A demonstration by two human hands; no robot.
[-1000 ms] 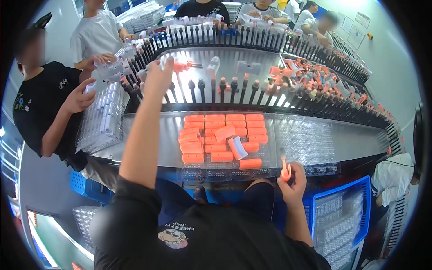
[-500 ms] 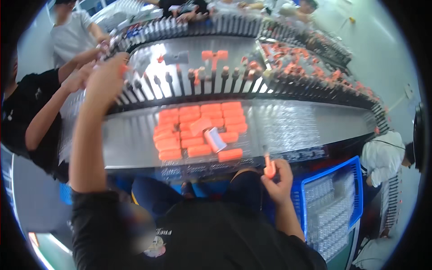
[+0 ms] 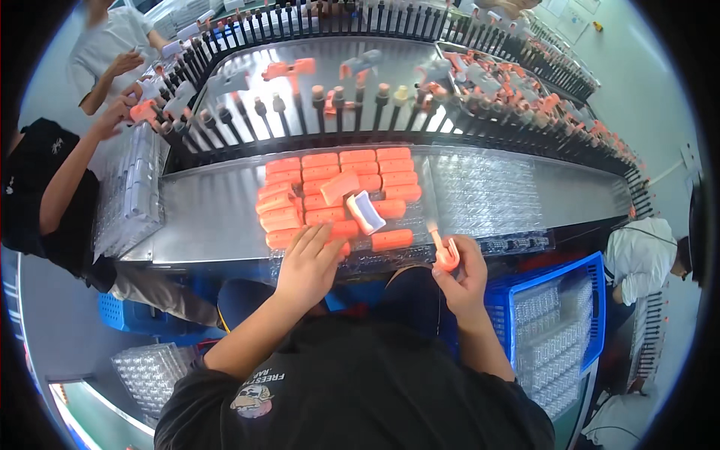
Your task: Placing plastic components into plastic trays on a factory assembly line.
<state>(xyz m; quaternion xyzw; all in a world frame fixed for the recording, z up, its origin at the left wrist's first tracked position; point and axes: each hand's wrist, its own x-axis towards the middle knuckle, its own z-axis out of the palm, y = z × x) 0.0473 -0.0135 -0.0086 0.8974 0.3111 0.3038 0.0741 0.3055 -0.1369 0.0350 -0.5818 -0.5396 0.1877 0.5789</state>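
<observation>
My left hand [image 3: 309, 262] lies palm down with fingers stretched out over the near left part of a clear blister tray [image 3: 360, 264]. Its fingertips touch orange curved pieces there; a bit of one shows beside the fingers. Rows of orange curved shells [image 3: 315, 173] fill the tray, with a loose orange shell [image 3: 340, 187] and a white-and-grey shell [image 3: 365, 212] lying across them. To the right, my right hand [image 3: 466, 277] is closed round a small orange curved item [image 3: 448, 256] with a thin stem and greyish tip pointing away from me.
Behind the metal worktop [image 3: 202, 214] runs a curved conveyor of black upright pegs [image 3: 260, 116] carrying orange and grey parts. Empty clear trays [image 3: 487, 191] lie at right, above a blue crate [image 3: 592, 330]. Stacked trays [image 3: 135, 187] stand left, beside a co-worker's arm [image 3: 71, 176].
My left hand has come back from the conveyor at far left down to the near edge of the tray. My right hand stays nearly in place, the small orange item still in it.
</observation>
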